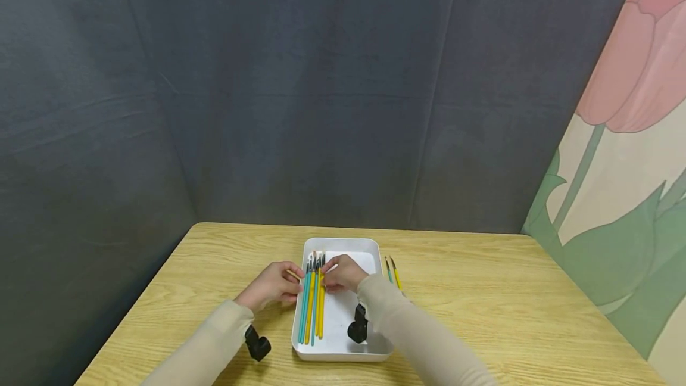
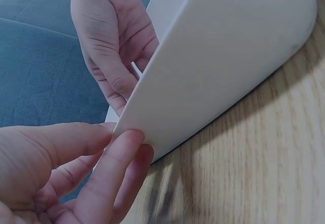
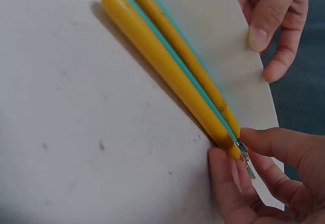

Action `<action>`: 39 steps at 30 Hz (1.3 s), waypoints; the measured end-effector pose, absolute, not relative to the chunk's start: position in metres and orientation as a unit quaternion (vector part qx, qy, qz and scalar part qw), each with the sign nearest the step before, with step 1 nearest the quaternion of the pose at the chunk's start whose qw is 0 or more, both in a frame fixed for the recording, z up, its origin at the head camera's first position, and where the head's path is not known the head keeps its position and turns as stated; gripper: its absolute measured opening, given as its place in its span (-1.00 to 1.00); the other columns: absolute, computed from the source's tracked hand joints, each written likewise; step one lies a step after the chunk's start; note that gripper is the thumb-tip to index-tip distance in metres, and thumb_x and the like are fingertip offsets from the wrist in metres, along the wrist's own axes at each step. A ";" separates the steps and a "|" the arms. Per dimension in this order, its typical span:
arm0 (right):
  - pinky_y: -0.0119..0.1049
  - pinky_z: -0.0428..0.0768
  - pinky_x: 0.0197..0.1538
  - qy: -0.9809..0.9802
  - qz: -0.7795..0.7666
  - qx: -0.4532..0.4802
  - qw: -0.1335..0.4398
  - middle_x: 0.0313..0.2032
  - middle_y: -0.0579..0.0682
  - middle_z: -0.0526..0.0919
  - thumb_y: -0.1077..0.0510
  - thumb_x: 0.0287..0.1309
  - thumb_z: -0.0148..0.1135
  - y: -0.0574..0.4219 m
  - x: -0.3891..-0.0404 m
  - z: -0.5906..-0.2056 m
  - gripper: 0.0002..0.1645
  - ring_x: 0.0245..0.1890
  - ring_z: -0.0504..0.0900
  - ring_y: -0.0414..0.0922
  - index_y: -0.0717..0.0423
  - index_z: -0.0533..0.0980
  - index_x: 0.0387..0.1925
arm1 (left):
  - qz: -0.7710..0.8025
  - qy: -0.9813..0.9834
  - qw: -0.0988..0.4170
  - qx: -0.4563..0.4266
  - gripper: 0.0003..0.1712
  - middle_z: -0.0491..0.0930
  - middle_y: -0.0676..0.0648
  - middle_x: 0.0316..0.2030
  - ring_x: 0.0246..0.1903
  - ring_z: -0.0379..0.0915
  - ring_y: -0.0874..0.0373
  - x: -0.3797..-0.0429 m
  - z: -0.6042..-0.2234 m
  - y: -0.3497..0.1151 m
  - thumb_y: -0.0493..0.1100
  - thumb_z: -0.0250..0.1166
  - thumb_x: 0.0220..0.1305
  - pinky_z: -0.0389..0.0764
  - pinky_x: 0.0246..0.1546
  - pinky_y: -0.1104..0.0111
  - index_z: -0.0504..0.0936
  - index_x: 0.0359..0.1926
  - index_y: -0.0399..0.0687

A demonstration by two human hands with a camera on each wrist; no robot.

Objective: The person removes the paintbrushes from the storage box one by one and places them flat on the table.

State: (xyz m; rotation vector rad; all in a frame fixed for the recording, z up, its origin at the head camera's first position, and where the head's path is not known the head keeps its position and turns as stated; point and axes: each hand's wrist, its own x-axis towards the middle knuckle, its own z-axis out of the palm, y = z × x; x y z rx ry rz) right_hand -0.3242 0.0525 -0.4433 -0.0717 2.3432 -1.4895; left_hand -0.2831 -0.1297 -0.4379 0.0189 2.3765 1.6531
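Observation:
A white tray (image 1: 336, 335) holds several paintbrushes (image 1: 308, 308) with turquoise and yellow handles. They lie side by side along its left wall, bristles toward the far end. My left hand (image 1: 276, 283) pinches the tray's left rim between thumb and fingers; the left wrist view shows its fingertips on the outer wall (image 2: 203, 66). Inside the tray, my right hand (image 1: 343, 273) pinches at the metal collar end of a yellow paintbrush (image 3: 167, 71), at the right side of the row. Its fingertips partly hide the collars there, beside a turquoise handle.
Outside the tray, to its right, a yellow paintbrush (image 1: 396, 273) and a turquoise one (image 1: 388, 270) lie on the wooden table (image 1: 482, 302), partly behind the right sleeve. A dark curtain (image 1: 321, 106) hangs behind the table. A wall with painted tulips stands at the right.

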 end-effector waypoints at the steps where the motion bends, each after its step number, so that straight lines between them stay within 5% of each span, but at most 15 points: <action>1: -0.37 0.67 -0.43 0.830 -0.528 -0.025 0.179 -0.55 -0.01 0.54 0.42 -0.01 0.29 0.053 -0.324 -0.444 -0.76 -0.58 0.54 -0.21 0.31 0.54 -0.22 | 0.566 0.815 0.123 0.006 -0.75 0.48 -0.17 -0.35 -0.47 0.50 0.12 -0.283 -0.438 -0.130 -0.47 0.29 0.14 0.65 -0.48 0.36 0.52 -0.13 -0.32; 39: -0.33 0.67 -0.48 0.842 -0.513 -0.006 0.166 -0.51 0.04 0.62 0.47 -0.11 0.36 0.048 -0.327 -0.446 -0.73 -0.64 0.58 -0.18 0.29 0.57 -0.28 | 0.567 0.814 0.129 0.011 -0.74 0.49 -0.17 -0.35 -0.48 0.49 0.13 -0.283 -0.438 -0.130 -0.46 0.28 0.16 0.64 -0.49 0.37 0.51 -0.10 -0.34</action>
